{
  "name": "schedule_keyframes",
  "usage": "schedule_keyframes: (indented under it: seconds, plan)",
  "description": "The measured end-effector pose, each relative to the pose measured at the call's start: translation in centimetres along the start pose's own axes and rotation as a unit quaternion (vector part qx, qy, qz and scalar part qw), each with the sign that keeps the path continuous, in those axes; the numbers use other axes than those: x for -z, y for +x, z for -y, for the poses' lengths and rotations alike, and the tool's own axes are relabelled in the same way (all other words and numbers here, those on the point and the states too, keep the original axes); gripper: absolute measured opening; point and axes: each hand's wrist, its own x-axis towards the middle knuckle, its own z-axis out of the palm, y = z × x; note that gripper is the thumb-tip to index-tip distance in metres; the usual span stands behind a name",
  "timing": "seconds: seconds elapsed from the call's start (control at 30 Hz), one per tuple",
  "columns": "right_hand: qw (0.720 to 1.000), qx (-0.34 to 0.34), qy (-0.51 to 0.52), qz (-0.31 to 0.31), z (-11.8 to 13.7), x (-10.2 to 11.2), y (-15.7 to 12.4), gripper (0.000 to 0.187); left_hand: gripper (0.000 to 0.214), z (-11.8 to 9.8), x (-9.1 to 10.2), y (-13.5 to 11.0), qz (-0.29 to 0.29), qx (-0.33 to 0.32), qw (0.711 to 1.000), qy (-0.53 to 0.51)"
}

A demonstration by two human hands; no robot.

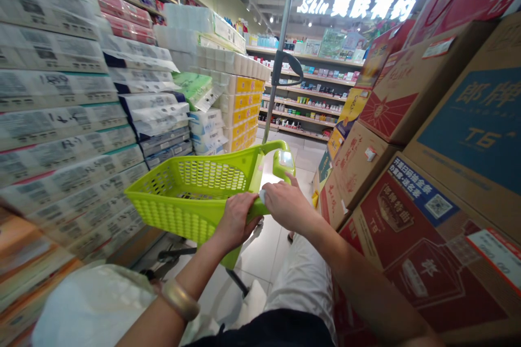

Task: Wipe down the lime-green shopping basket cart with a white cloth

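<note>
Lime-green plastic forms the cart, a perforated basket seen in the head view, with a handle along its near side. The handle's long axis rises from the left hand toward a small display at the cart's far corner, so the right hand is the nearer to that display. The left fingers are clenched around the smooth bar. The right fingers also grasp it, with the index finger lying forward toward the display. A small white item shows at the right hand's edge; its nature cannot be determined. A metal bangle encircles the left wrist. Left of the cart stand tall stacks of film-wrapped tissue packs. Right of the cart, printed cardboard cartons form a wall. Beyond the cart, a metal pole rises in front of stocked shelves. Pale floor tiles lie beneath the cart.
</note>
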Motion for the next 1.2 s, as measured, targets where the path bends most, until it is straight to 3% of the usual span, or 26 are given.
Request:
schedule_keyframes:
  seconds: [0.1,0.17,0.33,0.47,0.67,0.77,0.93,1.03,1.13,1.2]
  plan:
    - [0.983,-0.017,0.082,-0.161,-0.3,-1.9,-2.5,0.023,0.035,0.0,0.1,0.0,0.000,0.008,1.000,-0.009]
    - [0.962,-0.004,0.139,-0.236,-1.3,-3.4,-3.4,0.026,0.035,-0.2,0.2,0.1,-0.004,0.017,1.000,-0.011]
    - [0.899,-0.065,0.283,-0.328,-5.7,-6.4,-3.3,0.028,0.035,-0.9,0.5,0.0,-0.011,0.039,0.999,-0.017]
    - [0.875,-0.084,0.363,-0.309,-6.8,-6.6,-2.8,0.029,0.032,-1.2,1.2,-0.6,-0.019,0.036,0.999,-0.030]
    - [0.915,0.047,0.337,-0.218,-1.7,-3.4,-4.6,0.030,0.035,-1.0,3.3,-1.7,-0.005,0.043,0.997,-0.059]
    - [0.927,0.073,0.318,-0.187,-1.3,-2.7,-4.6,0.030,0.039,-0.5,4.2,-2.3,-0.009,0.064,0.995,-0.073]
    - [0.930,0.039,0.288,-0.226,-5.7,-3.5,-2.1,0.030,0.045,0.7,5.6,-2.7,-0.018,0.103,0.990,-0.089]
    - [0.928,-0.061,0.262,-0.257,-7.9,-3.8,-0.2,0.031,0.048,1.2,7.0,-2.5,-0.018,0.139,0.986,-0.090]
    - [0.932,-0.120,0.274,-0.202,-6.8,-3.2,0.8,0.032,0.047,0.6,8.7,-1.7,-0.015,0.149,0.988,-0.030]
    - [0.936,-0.073,0.308,-0.153,-4.3,-2.5,0.9,0.034,0.043,-0.7,9.6,-1.0,-0.002,0.145,0.989,0.017]
